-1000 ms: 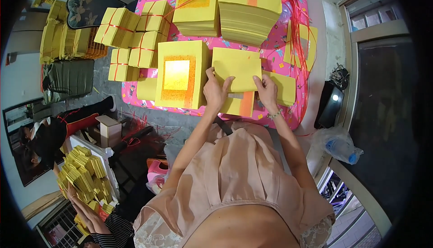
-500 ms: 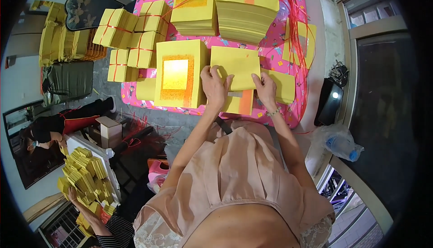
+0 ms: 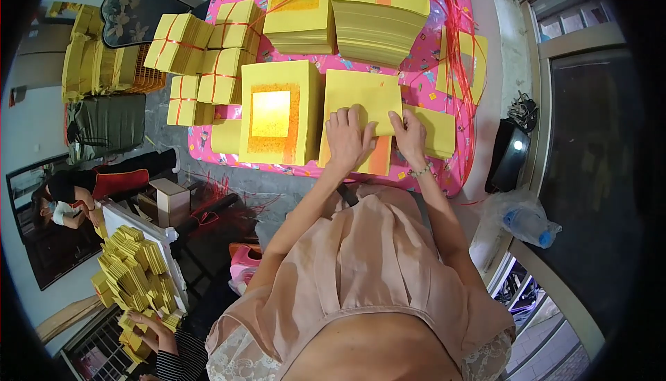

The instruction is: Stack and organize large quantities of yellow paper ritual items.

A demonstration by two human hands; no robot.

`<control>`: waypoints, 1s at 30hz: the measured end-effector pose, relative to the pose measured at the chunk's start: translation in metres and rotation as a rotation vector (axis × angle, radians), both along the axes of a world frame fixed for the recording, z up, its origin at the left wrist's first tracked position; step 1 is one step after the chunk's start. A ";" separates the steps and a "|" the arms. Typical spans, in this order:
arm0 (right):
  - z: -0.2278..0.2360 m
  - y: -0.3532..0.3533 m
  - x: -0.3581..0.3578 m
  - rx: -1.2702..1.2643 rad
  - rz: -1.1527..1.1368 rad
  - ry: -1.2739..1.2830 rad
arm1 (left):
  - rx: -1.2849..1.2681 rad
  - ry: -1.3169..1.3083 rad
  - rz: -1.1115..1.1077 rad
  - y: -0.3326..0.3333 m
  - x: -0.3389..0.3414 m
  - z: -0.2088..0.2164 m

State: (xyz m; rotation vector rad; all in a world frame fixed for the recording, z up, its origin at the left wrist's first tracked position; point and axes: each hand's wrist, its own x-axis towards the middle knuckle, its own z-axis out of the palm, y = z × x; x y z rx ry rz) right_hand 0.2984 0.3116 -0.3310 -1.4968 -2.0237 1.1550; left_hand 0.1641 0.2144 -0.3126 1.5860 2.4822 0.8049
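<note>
A folded yellow paper sheet (image 3: 362, 88) lies near the front of the table, over paper with an orange stripe (image 3: 379, 157). My left hand (image 3: 349, 137) rests on the lower part of the fold, its fingers stretched out and pointing away from me. At the fold's right corner, my right hand (image 3: 411, 135) holds the sheet's edge, with its thumb on the paper and the other fingers curled. Just left of the sheet stands a thick stack of yellow paper (image 3: 311, 114), its top sheet bearing a shiny gold square.
Two tall paper stacks (image 3: 380, 27) (image 3: 298, 17) stand behind on the pink patterned tablecloth (image 3: 423, 79). Bundles tied with red string (image 3: 222, 69) sit at the left. Red strands (image 3: 454, 48) hang at the right. Left, two other people work around a white table (image 3: 173, 270) with yellow bundles.
My left hand has gone from gripping the sheet's left edge to lying flat on its fold. My right hand stays at the right corner. At the left, a co-worker's hand has shifted.
</note>
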 end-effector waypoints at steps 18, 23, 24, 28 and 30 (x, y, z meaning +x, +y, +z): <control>-0.006 -0.002 0.000 0.036 0.010 -0.004 | -0.055 0.078 -0.091 -0.003 0.004 -0.012; -0.007 -0.004 -0.002 0.061 -0.008 0.048 | -0.113 0.109 -0.087 -0.002 0.004 -0.017; -0.008 -0.004 -0.001 0.065 -0.013 0.055 | -0.114 0.107 -0.090 -0.002 0.004 -0.018; -0.010 -0.002 0.000 0.001 -0.001 0.038 | -0.137 0.116 -0.097 -0.001 0.003 -0.019; -0.015 -0.006 -0.001 -0.029 -0.112 0.284 | -0.148 0.126 -0.098 -0.001 0.003 -0.019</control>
